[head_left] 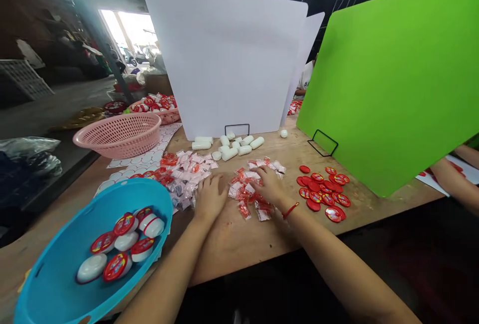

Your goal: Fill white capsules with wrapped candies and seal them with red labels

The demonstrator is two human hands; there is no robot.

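Observation:
My left hand (210, 198) lies palm down against the right edge of a pile of small pink-white sachets (189, 169), its fingers stretched and apart. My right hand (270, 185), with a red cord bracelet (291, 210), rests over a second heap of small clear and red packets (244, 188). Its fingers are spread over the packets, and I see none gripped. Right of that hand lie several round red lids (315, 197) with printed tops. Beyond both hands stand stacks of white plastic cups (229, 153), some lying on their sides.
A blue basin (56, 249) holding red-and-white capped containers (117, 267) stands at front left. Behind it are a pink basket (119, 137) and another filled basket (159, 103). A white board (232, 59) and a green board (389, 74) rise across the table. Another person's arm (454, 179) shows at right.

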